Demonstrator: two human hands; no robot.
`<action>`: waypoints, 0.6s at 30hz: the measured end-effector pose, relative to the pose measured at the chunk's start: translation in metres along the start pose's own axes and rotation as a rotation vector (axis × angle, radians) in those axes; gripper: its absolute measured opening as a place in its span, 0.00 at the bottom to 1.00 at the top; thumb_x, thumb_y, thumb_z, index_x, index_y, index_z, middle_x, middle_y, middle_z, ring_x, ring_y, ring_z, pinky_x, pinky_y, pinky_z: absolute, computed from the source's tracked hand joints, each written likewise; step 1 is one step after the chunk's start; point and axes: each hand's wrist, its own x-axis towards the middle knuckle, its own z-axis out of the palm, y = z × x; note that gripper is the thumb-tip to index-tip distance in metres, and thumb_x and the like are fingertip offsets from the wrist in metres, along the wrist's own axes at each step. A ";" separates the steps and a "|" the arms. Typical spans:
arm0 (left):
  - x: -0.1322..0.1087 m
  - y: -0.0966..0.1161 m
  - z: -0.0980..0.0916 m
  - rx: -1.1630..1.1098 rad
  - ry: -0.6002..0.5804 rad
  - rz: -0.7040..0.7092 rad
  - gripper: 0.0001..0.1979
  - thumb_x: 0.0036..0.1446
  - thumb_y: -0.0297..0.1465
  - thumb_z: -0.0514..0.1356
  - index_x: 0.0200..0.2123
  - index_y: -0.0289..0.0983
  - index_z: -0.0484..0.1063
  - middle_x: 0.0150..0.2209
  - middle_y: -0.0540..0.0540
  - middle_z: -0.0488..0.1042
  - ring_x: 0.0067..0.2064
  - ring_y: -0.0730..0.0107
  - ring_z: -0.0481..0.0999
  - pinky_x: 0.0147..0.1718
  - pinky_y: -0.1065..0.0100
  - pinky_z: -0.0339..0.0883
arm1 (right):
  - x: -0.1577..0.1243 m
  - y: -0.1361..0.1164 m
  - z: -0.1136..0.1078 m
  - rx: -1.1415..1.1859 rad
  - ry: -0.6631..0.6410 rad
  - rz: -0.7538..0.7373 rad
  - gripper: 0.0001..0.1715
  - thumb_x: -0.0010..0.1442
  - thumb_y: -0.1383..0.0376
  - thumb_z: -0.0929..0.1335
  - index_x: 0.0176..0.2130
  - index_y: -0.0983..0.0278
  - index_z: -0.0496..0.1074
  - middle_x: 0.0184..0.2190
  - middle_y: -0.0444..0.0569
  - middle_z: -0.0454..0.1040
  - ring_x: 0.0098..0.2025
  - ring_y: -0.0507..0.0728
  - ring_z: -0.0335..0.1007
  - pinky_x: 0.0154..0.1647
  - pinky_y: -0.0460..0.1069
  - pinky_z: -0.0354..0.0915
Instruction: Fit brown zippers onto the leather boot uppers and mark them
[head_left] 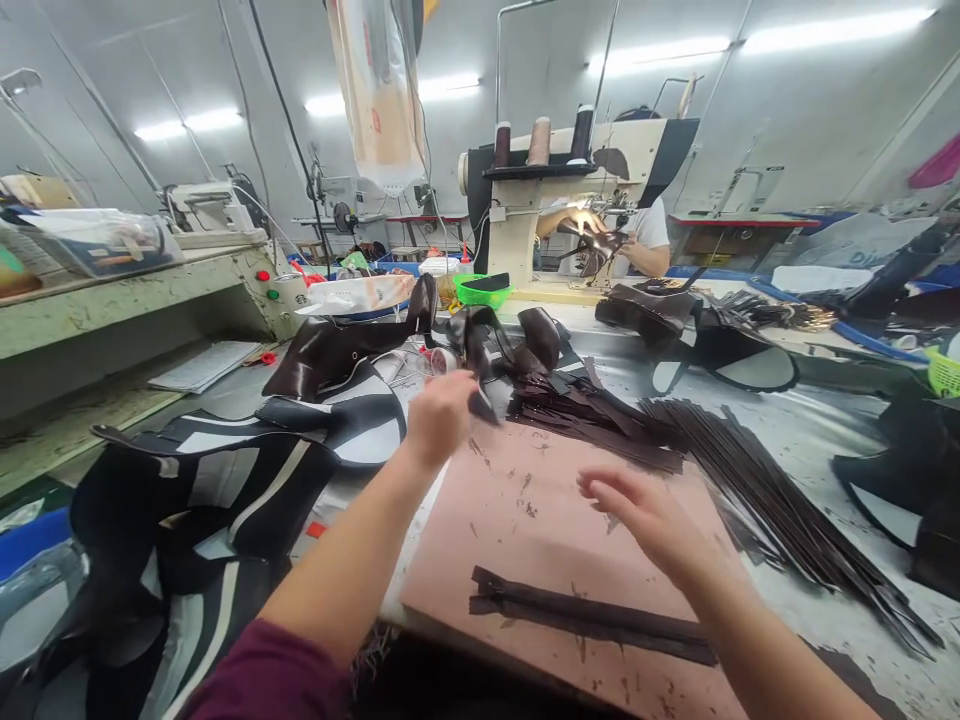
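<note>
Left hand [442, 415] pinches a glossy dark leather piece [474, 352]; right hand [645, 515] hovers open.

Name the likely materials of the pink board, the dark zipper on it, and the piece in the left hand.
Pink board: probably matte rubber or plastic, scuffed. Dark zipper: seemingly woven fabric tape, dull. Piece in the left hand: glossy, likely leather or imitation.

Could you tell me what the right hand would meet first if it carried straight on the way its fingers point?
The right hand points up-left over the pink board. Probably the dark strip pile comes first, though the hand's height above the board is unclear.
</note>
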 end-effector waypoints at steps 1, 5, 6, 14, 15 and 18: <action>-0.014 0.010 -0.006 -0.007 -0.057 0.086 0.13 0.55 0.26 0.48 0.33 0.39 0.72 0.47 0.45 0.71 0.51 0.63 0.66 0.52 0.63 0.55 | 0.007 -0.007 0.010 0.177 -0.042 0.066 0.24 0.53 0.50 0.62 0.41 0.64 0.70 0.39 0.56 0.74 0.39 0.60 0.72 0.37 0.54 0.68; -0.069 0.045 -0.023 -0.047 -0.452 0.507 0.15 0.58 0.31 0.46 0.27 0.40 0.71 0.31 0.43 0.74 0.36 0.61 0.71 0.43 0.58 0.61 | 0.027 -0.034 0.053 0.681 -0.114 0.217 0.25 0.48 0.52 0.66 0.41 0.64 0.69 0.38 0.53 0.75 0.38 0.59 0.72 0.35 0.54 0.68; -0.079 0.047 -0.026 -0.100 -0.525 0.547 0.14 0.58 0.32 0.47 0.30 0.41 0.72 0.31 0.43 0.74 0.36 0.61 0.71 0.42 0.59 0.61 | 0.029 -0.038 0.060 0.742 -0.080 0.244 0.22 0.45 0.55 0.69 0.39 0.65 0.70 0.35 0.51 0.76 0.36 0.59 0.72 0.36 0.54 0.68; -0.082 -0.026 -0.003 -0.765 -0.262 -0.657 0.26 0.45 0.49 0.58 0.39 0.34 0.66 0.41 0.38 0.70 0.41 0.57 0.71 0.34 0.62 0.67 | 0.015 -0.031 0.059 0.993 0.043 0.282 0.19 0.44 0.60 0.72 0.38 0.63 0.71 0.37 0.48 0.77 0.41 0.61 0.72 0.44 0.56 0.66; -0.082 -0.029 0.004 -0.847 -0.341 -0.728 0.27 0.45 0.51 0.56 0.38 0.33 0.67 0.37 0.38 0.71 0.36 0.59 0.72 0.29 0.64 0.67 | 0.012 -0.027 0.057 1.000 0.036 0.257 0.19 0.45 0.59 0.71 0.39 0.62 0.72 0.39 0.48 0.76 0.43 0.60 0.71 0.46 0.56 0.65; -0.090 -0.024 0.021 -1.145 -0.431 -0.733 0.25 0.42 0.46 0.61 0.38 0.33 0.68 0.32 0.42 0.72 0.28 0.69 0.72 0.20 0.73 0.62 | 0.002 -0.019 0.053 0.948 0.017 0.260 0.18 0.48 0.55 0.70 0.39 0.59 0.72 0.40 0.46 0.76 0.47 0.59 0.68 0.50 0.54 0.63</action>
